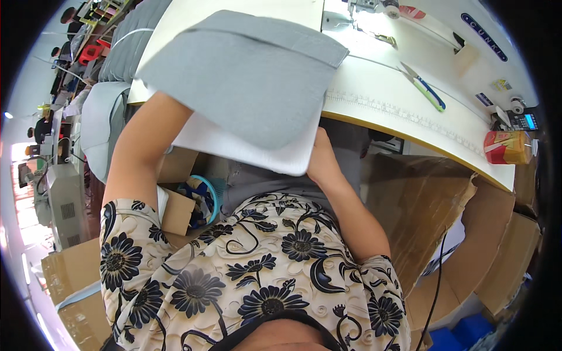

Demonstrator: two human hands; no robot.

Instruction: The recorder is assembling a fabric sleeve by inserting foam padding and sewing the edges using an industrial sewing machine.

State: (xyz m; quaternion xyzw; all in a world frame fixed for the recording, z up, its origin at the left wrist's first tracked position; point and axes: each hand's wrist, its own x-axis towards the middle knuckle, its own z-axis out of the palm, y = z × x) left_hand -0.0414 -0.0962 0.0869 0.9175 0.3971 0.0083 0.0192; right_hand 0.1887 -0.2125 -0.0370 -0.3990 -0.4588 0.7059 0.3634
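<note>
A large grey fabric piece (246, 82), with a folded, stitched band along its far edge, is held up in front of me over the table's near edge. Beneath it a stiff-looking white panel (275, 159) with rounded corners shows along the near side. My right hand (323, 157) grips the right edge of this panel, its fingers partly hidden behind it. My left forearm (143, 137) reaches up to the fabric's left side, where the cloth covers the left hand, so its fingers do not show.
A white sewing table (404, 96) with a printed ruler curves ahead; a sewing machine (366, 9) stands at its far side. Thread snips (424, 88) and a red-yellow container (506, 147) lie to the right. Stacked grey pieces (126, 52), a blue basket (213, 199) and cardboard boxes (433, 193) surround me.
</note>
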